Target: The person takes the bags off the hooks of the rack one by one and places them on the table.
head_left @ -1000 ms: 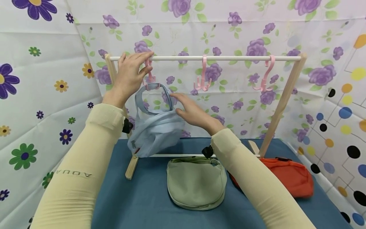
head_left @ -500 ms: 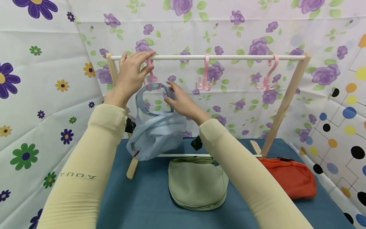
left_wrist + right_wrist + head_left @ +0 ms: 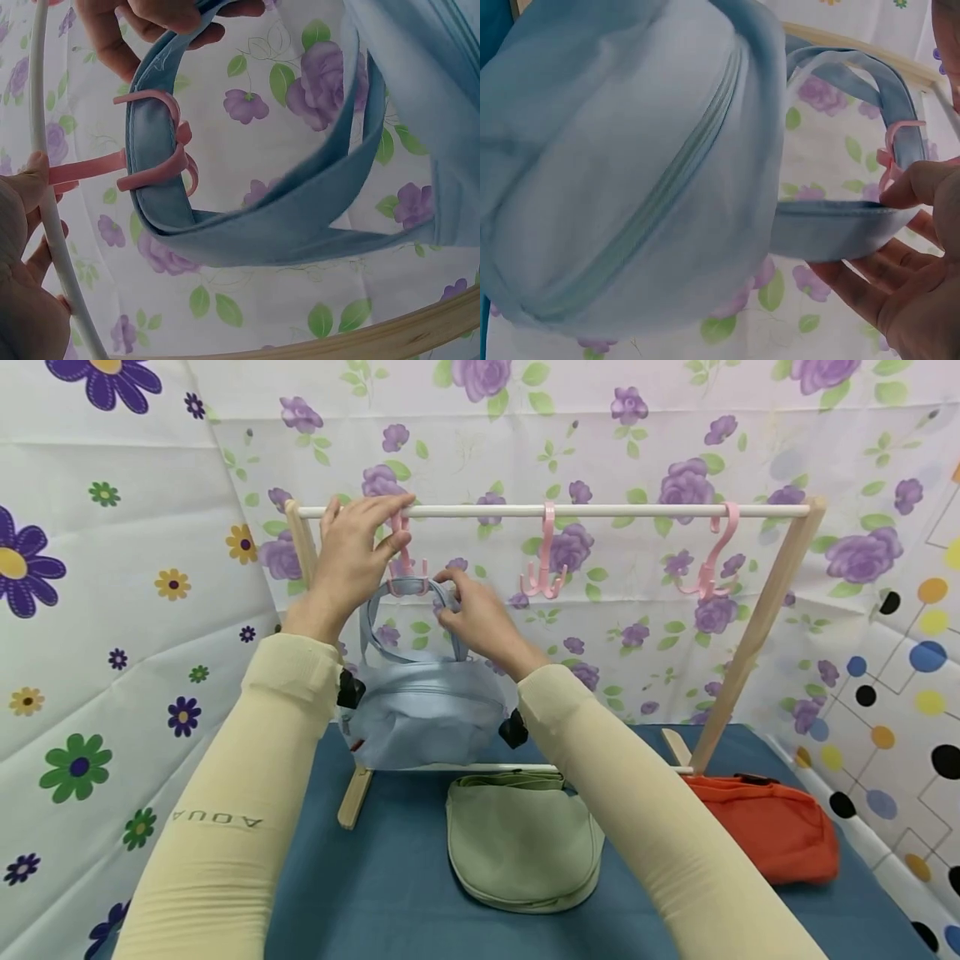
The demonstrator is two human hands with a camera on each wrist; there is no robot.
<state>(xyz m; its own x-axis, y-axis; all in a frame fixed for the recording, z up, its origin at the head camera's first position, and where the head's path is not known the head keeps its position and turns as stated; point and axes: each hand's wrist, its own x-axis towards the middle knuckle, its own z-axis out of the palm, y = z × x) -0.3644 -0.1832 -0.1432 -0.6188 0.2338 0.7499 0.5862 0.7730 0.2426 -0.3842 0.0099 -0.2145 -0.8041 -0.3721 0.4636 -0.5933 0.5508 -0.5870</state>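
A light blue bag (image 3: 435,714) with a zipper (image 3: 660,180) hangs by its strap (image 3: 156,150) from the prongs of the left pink hook (image 3: 402,556). My left hand (image 3: 352,552) pinches the top of this hook at the white rod (image 3: 480,511). In the left wrist view its thumb presses the hook's stem, and the other fingers lie behind the rod. My right hand (image 3: 483,618) pinches the strap just right of the prongs. The right wrist view shows the thumb on one face of the strap and fingers under it.
Two more pink hooks hang on the rod, one mid-rod (image 3: 545,556) and one near the right wooden post (image 3: 757,635). A green bag (image 3: 525,843) and an orange bag (image 3: 772,831) lie on the blue cloth (image 3: 360,893). Floral sheets (image 3: 247,435) stand behind.
My right hand has moved left to the strap and taken hold of it. The blue bag has turned from tilted to nearly level. My left hand has stayed at the hook.
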